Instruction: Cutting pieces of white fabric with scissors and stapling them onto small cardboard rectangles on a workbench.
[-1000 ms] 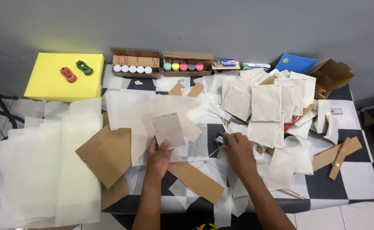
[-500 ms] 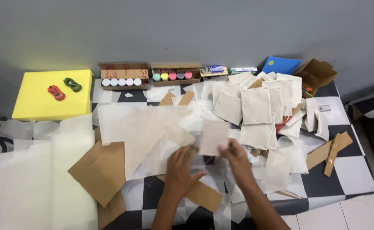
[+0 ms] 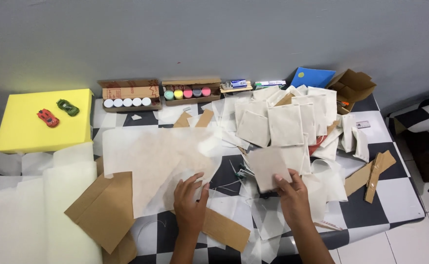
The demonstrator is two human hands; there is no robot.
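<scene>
— What are the hands doing?
— The right hand (image 3: pixel 292 198) pinches a pale square pouch (image 3: pixel 269 168) above the table (image 3: pixel 395 193); the left hand (image 3: pixel 190 205), fingers loosely spread, presses thin paper (image 3: pixel 151 164).
— And the boxes?
— One cardboard box (image 3: pixel 126 90) holds white-lidded jars (image 3: pixel 127 102), another (image 3: pixel 191 83) coloured ones (image 3: pixel 187 93).

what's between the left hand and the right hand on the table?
Head view: between the left hand and right hand lie white paper scraps and bare checkered table.

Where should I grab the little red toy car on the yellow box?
Pinch the red toy car across its two long sides, coming straight down from above. It sits flat on the yellow box, angled, and the green toy car lies apart from it, so both flanks look free for fingers.
</scene>
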